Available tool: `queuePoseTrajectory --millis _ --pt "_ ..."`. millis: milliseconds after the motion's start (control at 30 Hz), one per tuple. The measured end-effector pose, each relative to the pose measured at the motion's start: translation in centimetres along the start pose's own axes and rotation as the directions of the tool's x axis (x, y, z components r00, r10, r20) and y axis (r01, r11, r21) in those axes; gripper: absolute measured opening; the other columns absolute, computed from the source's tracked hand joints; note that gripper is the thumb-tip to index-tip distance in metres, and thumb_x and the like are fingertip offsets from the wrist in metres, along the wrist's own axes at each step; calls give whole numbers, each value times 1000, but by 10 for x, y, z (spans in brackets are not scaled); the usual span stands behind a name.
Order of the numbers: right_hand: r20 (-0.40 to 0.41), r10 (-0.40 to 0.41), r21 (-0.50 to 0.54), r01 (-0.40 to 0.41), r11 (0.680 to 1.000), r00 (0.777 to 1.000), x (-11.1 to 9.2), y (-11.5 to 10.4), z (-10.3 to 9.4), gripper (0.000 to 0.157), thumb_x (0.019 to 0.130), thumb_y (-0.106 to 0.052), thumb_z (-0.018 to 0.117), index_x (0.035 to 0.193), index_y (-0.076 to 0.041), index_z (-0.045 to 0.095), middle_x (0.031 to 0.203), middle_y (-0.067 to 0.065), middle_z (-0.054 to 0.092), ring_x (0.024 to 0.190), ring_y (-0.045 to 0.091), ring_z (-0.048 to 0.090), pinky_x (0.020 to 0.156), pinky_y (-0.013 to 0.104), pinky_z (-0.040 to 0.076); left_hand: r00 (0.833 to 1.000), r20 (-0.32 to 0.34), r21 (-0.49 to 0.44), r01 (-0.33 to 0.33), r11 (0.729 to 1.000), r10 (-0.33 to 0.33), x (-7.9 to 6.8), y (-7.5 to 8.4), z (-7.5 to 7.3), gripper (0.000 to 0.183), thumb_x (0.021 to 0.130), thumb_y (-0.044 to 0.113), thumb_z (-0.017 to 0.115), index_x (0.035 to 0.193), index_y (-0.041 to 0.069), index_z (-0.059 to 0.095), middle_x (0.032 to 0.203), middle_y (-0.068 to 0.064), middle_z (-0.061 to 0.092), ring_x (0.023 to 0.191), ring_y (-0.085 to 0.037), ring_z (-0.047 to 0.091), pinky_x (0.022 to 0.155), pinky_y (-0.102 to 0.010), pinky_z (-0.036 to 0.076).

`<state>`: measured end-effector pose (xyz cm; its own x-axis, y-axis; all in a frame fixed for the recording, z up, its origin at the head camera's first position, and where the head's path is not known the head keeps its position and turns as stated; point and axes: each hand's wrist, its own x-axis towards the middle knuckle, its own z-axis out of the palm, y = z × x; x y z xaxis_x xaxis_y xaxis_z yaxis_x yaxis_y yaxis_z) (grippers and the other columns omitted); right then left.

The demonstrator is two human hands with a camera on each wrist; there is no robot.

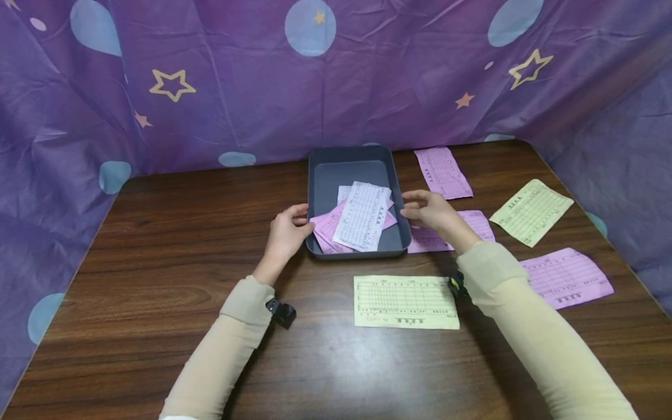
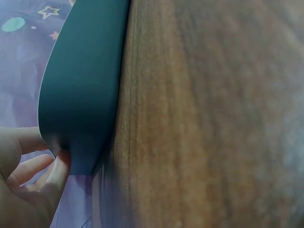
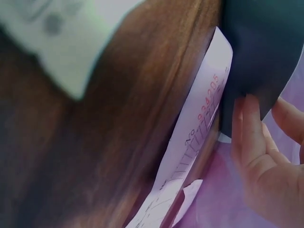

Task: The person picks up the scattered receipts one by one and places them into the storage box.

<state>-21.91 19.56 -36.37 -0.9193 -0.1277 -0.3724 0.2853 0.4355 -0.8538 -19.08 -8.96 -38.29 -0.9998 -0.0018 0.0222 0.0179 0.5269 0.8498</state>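
Gray tray [image 1: 349, 171] sits far back on the tabletop [image 1: 184, 233], my left hand [image 1: 286, 233] and right hand [image 1: 433, 213], half-curled, gripping its sides—sliding it right could crumple that pink slip [image 1: 427, 240] alongside!

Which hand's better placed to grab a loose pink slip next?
Likely the right hand: it's right of the tray, by a loose pink slip, with two more that way. The left hand, across the tray, is farther away.
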Motion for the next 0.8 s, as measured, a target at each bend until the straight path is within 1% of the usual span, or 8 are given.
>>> queuePoseTrajectory --millis 133,200,267,400,500,567,700,800 --pt "-3 -20 -50 20 999 1000 -2 2 -1 52 96 -9 54 143 4 36 136 29 49 105 16 59 103 39 50 1000 9 -3 10 1000 -10 0 -1 -1 44 84 2 65 127 -3 57 128 -19 62 108 -32 66 93 -38 56" --pt "9 -34 -71 34 997 999 -3 3 -2 53 96 -12 55 142 5 36 134 30 50 96 9 60 100 38 52 1000 14 -4 13 1000 -13 0 -1 -1 44 85 2 65 128 -3 57 127 -20 62 108 -32 66 93 -38 56" --pt "31 -41 -94 44 995 999 -6 4 -4 53 96 -15 56 141 6 37 133 30 52 92 5 60 97 35 54 1000 18 -3 15 1000 -15 0 -1 -1 45 85 1 65 128 -3 57 127 -21 62 108 -32 66 93 -38 56" --pt "92 -60 -157 74 985 994 -12 7 -10 54 95 -18 58 139 7 39 126 28 55 89 4 61 88 29 57 999 25 -10 22 1000 -22 0 -1 -1 45 85 2 65 129 -3 56 127 -21 62 109 -32 66 94 -38 55" --pt "138 -70 -189 96 977 988 -17 9 -15 50 94 -16 60 134 10 43 115 20 61 83 3 61 78 22 58 999 31 -15 27 1000 -27 0 -2 -1 45 85 2 65 129 -2 56 127 -21 62 109 -32 66 94 -38 55" --pt "175 -84 -180 115 977 981 -21 11 -17 48 92 -12 60 130 13 45 106 14 64 79 2 61 74 21 57 999 35 -16 27 1000 -26 0 -2 -1 45 85 2 65 130 -2 56 128 -20 62 109 -32 66 93 -38 55" --pt "226 -98 -154 135 979 969 -28 15 -20 47 91 -9 61 129 14 46 96 4 66 78 1 62 72 18 57 999 40 -22 28 999 -27 1 -2 -1 45 86 2 64 130 -1 56 129 -20 61 110 -32 66 93 -39 56" --pt "243 -98 -141 135 981 965 -32 18 -20 48 91 -10 61 130 14 44 96 3 64 79 2 63 74 18 57 999 42 -19 29 999 -28 1 -2 -1 45 86 2 64 130 -1 56 130 -20 60 110 -32 65 93 -38 56"
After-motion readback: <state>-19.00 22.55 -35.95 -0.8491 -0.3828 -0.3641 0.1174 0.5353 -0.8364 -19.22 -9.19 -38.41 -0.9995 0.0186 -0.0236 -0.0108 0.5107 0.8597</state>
